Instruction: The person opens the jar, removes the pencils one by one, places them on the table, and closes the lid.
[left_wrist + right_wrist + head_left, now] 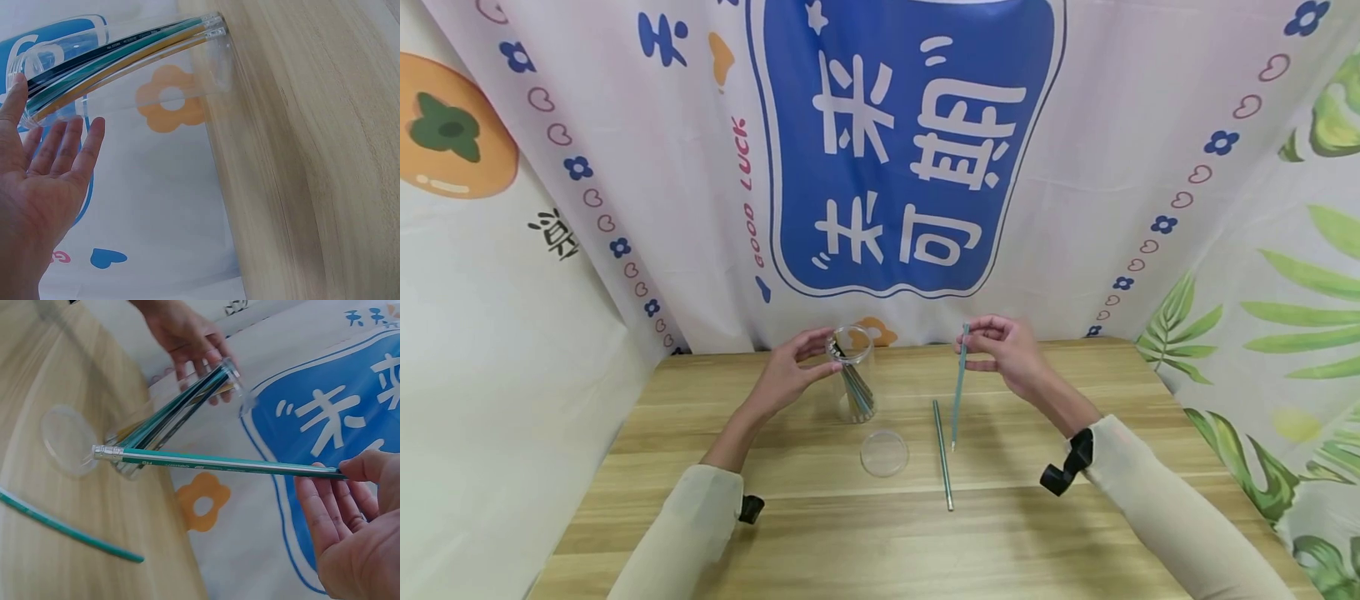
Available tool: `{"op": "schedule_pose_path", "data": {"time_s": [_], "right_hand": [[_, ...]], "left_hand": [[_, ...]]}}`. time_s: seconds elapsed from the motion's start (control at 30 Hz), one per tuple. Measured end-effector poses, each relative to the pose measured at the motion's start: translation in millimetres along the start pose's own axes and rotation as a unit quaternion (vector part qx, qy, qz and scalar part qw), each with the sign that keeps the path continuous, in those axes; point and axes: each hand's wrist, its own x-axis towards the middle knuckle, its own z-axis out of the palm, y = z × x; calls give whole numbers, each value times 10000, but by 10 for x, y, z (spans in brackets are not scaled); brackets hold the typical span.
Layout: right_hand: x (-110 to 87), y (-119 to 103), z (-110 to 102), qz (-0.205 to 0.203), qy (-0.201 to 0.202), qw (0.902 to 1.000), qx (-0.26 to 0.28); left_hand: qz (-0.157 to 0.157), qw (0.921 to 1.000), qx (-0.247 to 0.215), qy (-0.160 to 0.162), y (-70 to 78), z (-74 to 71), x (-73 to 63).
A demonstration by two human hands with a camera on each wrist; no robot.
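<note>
My left hand (784,377) holds a clear plastic jar (859,357) near its open rim, thumb on one side and fingers on the other. Inside the jar lean several pencils (134,55), dark, green and yellow, with their eraser ends at the bottom. To the right, my right hand (1006,357) pinches a green pencil (219,462) at its far end, between thumb and fingers. That pencil points down over the table, its silver eraser end lowest. Beside it, another green pencil (943,458) lies on the wood.
A round clear lid (884,454) lies flat on the wooden table (775,533), just in front of the jar. A printed cloth (1075,217) hangs behind the table's back edge, close to both hands.
</note>
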Motion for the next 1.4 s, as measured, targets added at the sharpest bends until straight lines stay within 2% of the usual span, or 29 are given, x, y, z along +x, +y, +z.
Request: {"op": "schedule_pose_path", "data": {"time_s": [0.43, 0.83, 1.03, 1.4], "right_hand": [[-119, 396, -89, 471, 45, 9971, -603], [-212, 685, -126, 676, 132, 9952, -696], [-184, 784, -105, 723, 270, 9948, -669], [-149, 972, -130, 901, 563, 9916, -733]], "left_hand": [[1, 9999, -112, -9, -25, 16, 18], [-55, 10000, -53, -57, -25, 27, 35], [-142, 9999, -65, -21, 0, 1, 5], [-50, 9999, -98, -30, -15, 7, 12]]}}
